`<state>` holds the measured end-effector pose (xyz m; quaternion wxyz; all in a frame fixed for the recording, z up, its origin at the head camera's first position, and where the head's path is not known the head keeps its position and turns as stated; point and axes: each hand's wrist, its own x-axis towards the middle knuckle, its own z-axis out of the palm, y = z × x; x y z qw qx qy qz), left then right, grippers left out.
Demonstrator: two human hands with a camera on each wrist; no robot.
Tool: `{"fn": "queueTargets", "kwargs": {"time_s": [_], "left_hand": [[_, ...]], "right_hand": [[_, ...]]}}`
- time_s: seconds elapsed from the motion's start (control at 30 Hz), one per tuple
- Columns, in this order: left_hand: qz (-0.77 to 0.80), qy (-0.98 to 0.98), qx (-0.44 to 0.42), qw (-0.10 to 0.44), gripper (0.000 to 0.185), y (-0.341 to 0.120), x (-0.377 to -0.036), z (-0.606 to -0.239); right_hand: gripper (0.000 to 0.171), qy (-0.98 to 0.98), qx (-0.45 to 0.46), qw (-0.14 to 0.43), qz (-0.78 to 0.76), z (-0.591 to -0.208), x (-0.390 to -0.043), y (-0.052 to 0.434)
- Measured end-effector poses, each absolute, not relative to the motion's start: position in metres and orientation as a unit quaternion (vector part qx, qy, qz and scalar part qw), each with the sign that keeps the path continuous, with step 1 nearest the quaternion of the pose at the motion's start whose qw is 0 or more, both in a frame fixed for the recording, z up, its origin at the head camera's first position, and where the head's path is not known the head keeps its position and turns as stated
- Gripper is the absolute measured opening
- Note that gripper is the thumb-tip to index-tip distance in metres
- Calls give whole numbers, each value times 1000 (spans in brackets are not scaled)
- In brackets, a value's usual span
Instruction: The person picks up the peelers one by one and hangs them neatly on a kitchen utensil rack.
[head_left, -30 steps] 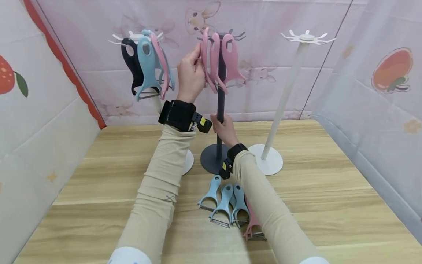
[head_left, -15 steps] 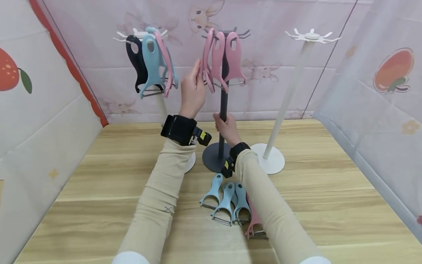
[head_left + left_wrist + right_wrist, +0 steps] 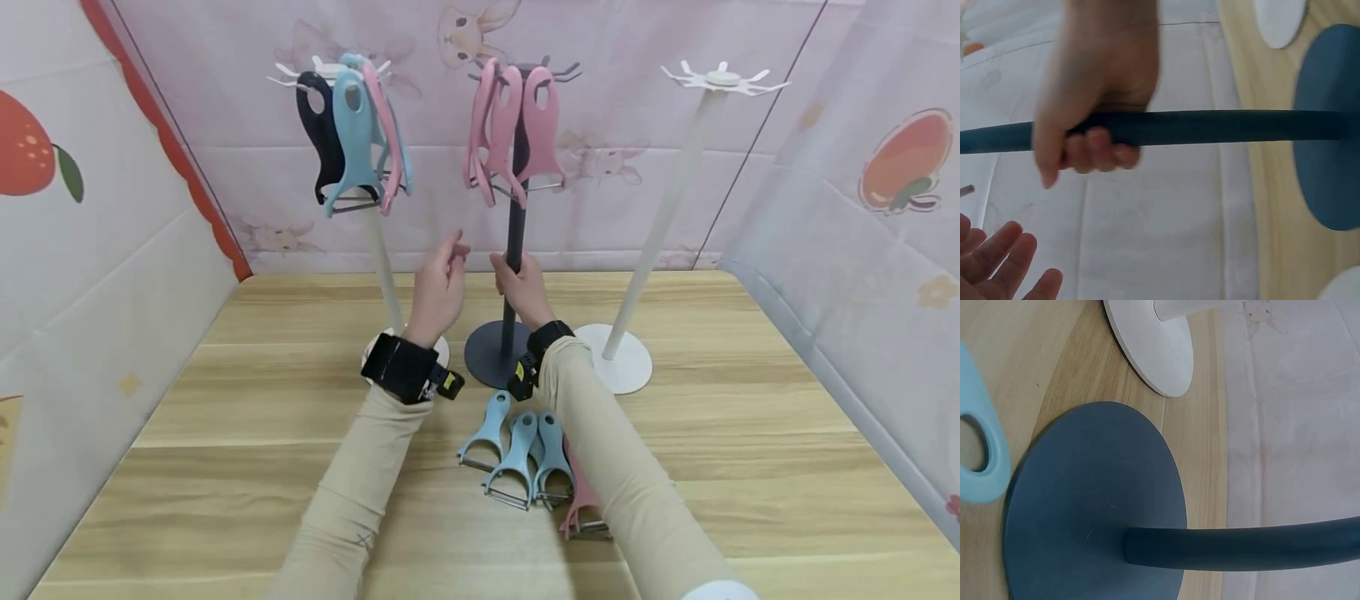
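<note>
Nearest to us, on the wooden surface (image 3: pixel 225 400), lie three blue peelers (image 3: pixel 517 454) fanned side by side, with a pink peeler (image 3: pixel 577 508) partly hidden under the right sleeve.

Just beyond them we see both hands. The right hand (image 3: pixel 521 287) grasps the pole of the dark stand (image 3: pixel 514 242), its fingers (image 3: pixel 1094 150) clenched round it a little above the round base (image 3: pixel 1085 506) (the left wrist view shows the grip plainly). The left hand (image 3: pixel 438 287) hovers just beside that pole, holding nothing; its fingers (image 3: pixel 997 262) are released, relaxed and lightly spread.

The dark stand is upright in the middle of the surface, between two white stands. Three pink peelers (image 3: pixel 513 133) hang from the hooks at its top, well above both hands.

To the left, the white stand (image 3: pixel 378 250) carries a black peeler (image 3: pixel 318 137), a blue one (image 3: pixel 352 137) and a pink one (image 3: pixel 386 142), bunched together. To the right, the other white stand (image 3: pixel 667 225) leans a little in our view, its base (image 3: pixel 618 358) just beside the dark one.

Farthest away hangs a pink cloth (image 3: pixel 637 150) printed with rabbits.
</note>
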<state>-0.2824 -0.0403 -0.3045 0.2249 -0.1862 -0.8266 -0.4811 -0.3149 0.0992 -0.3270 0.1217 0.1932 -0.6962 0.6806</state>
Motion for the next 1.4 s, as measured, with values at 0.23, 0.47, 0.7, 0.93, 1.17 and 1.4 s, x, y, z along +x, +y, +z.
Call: {"fn": "queueTargets", "kwargs": {"time_s": [0.23,0.47,0.7,0.93,1.17,1.4], "left_hand": [[-418,-885,-190,83,40,-49,-264,-339],[-321,-929,-171,-61,46,-47,-243,-367],[-186,-957,-185,-124,59,-34,-224,-394],[-125,-953,-267,-73,42,-22,-209,-405],[-126,-946,-292,-67,25,-19,-209,-407],[-188,-930,-293,-116,22,-30,-219,-398]], "right_hand": [[28,-696,200,121,678,-326,-313,100],[27,-693,209,119,680,-325,-314,101],[26,-689,206,119,685,-326,-316,102],[26,-687,199,114,689,-327,-317,101],[25,-680,191,95,701,-327,-317,100],[23,-669,185,71,717,-326,-317,100]]}}
